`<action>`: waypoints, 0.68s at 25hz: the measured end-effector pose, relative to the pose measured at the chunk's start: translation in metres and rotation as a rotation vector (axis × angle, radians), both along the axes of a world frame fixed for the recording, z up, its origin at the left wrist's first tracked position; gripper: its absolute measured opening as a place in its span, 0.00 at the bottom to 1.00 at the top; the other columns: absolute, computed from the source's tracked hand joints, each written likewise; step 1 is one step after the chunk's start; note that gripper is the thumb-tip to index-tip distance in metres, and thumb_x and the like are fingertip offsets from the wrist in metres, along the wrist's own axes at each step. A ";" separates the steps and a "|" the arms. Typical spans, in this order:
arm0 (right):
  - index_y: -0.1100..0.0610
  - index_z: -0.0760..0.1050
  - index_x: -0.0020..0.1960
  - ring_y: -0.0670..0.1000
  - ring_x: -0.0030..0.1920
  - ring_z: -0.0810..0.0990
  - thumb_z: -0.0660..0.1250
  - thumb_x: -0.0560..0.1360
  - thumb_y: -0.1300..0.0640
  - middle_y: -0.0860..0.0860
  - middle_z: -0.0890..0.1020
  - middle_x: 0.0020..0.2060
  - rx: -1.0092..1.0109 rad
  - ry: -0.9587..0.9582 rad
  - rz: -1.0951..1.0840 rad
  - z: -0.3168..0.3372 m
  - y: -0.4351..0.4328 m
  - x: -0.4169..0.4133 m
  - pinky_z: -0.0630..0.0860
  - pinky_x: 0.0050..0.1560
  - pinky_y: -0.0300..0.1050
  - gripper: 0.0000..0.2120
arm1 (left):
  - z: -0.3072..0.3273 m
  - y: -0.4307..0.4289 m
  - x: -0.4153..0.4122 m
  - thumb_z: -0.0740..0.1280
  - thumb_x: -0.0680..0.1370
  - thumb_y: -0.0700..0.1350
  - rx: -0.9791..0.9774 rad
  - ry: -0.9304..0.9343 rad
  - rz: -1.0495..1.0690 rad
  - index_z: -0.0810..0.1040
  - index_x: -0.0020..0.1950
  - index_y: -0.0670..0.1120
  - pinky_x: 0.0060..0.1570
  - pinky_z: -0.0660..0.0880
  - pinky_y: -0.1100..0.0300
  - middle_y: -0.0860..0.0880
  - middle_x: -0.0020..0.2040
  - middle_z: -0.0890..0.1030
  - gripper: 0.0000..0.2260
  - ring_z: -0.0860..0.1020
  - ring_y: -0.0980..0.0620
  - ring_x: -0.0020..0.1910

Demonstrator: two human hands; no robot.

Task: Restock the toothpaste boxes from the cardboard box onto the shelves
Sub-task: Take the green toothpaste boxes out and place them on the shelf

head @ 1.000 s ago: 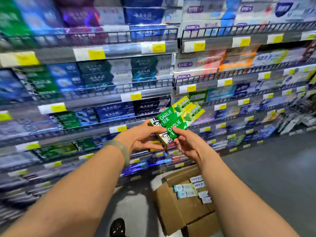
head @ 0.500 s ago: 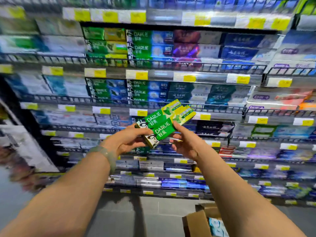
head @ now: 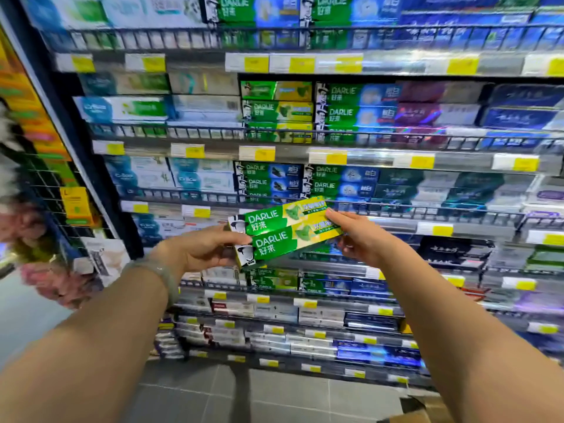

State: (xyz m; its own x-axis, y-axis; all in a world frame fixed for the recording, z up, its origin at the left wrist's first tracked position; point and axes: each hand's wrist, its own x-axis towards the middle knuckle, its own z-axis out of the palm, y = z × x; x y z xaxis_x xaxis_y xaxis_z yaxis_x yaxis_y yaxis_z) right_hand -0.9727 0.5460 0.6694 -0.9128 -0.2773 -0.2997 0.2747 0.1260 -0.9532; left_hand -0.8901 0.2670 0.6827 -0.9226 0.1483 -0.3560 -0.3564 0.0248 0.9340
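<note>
Two green-and-yellow Darlie toothpaste boxes (head: 283,232) are held stacked, long sides together, in front of the shelves. My left hand (head: 198,250) grips their left ends, and my right hand (head: 363,236) pinches their right ends. Matching green-and-yellow Darlie boxes (head: 277,109) sit stacked on an upper shelf, above and slightly left of the held pair. Only a corner of the cardboard box (head: 424,407) shows at the bottom right edge; its contents are out of view.
Wire-fronted shelves (head: 305,137) with yellow price tags fill the view, packed with toothpaste boxes. A dark upright post (head: 91,178) bounds the shelving at the left, with hanging goods beyond it. Grey floor tiles (head: 244,398) lie below.
My view swung left and up, so the cardboard box slid almost out of sight. Both hands kept hold of the two boxes, which now lie more level and closer to the shelves.
</note>
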 end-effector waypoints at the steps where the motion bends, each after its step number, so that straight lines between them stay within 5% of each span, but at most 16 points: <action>1: 0.52 0.76 0.57 0.47 0.27 0.69 0.68 0.73 0.41 0.55 0.75 0.40 0.022 -0.003 0.013 0.002 -0.008 0.000 0.66 0.25 0.36 0.19 | 0.002 -0.011 -0.001 0.84 0.41 0.50 0.001 0.009 -0.014 0.78 0.49 0.44 0.38 0.82 0.60 0.49 0.41 0.86 0.39 0.85 0.53 0.37; 5: 0.49 0.75 0.44 0.47 0.28 0.66 0.66 0.73 0.39 0.49 0.73 0.32 0.050 -0.026 0.045 0.013 -0.030 -0.002 0.64 0.28 0.36 0.14 | 0.014 -0.039 -0.010 0.85 0.42 0.48 0.018 0.005 -0.048 0.79 0.49 0.42 0.38 0.82 0.60 0.47 0.42 0.87 0.38 0.85 0.51 0.39; 8: 0.49 0.74 0.44 0.47 0.28 0.66 0.64 0.74 0.38 0.48 0.72 0.31 0.043 -0.004 0.042 0.020 -0.043 -0.015 0.65 0.24 0.35 0.14 | 0.027 -0.047 -0.022 0.84 0.44 0.47 0.039 0.015 -0.066 0.79 0.50 0.41 0.38 0.82 0.61 0.46 0.43 0.86 0.37 0.85 0.51 0.40; 10: 0.49 0.75 0.45 0.47 0.29 0.68 0.64 0.75 0.40 0.47 0.75 0.32 0.013 0.034 0.005 0.026 -0.047 -0.030 0.69 0.25 0.35 0.12 | 0.035 -0.047 -0.038 0.82 0.51 0.46 0.050 0.037 -0.010 0.78 0.52 0.42 0.39 0.81 0.62 0.47 0.44 0.86 0.32 0.85 0.52 0.41; 14: 0.50 0.75 0.49 0.46 0.33 0.73 0.64 0.76 0.43 0.47 0.78 0.40 -0.118 0.116 -0.096 0.042 -0.057 -0.067 0.71 0.26 0.35 0.10 | 0.052 -0.037 -0.077 0.68 0.75 0.42 0.020 0.147 0.194 0.77 0.49 0.44 0.32 0.78 0.69 0.50 0.42 0.82 0.05 0.80 0.56 0.41; 17: 0.50 0.76 0.54 0.47 0.37 0.73 0.65 0.76 0.43 0.47 0.77 0.46 -0.160 0.174 -0.131 0.062 -0.065 -0.101 0.72 0.25 0.34 0.13 | 0.068 -0.040 -0.110 0.67 0.76 0.38 0.004 0.269 0.244 0.75 0.57 0.43 0.42 0.76 0.69 0.51 0.44 0.83 0.10 0.80 0.60 0.40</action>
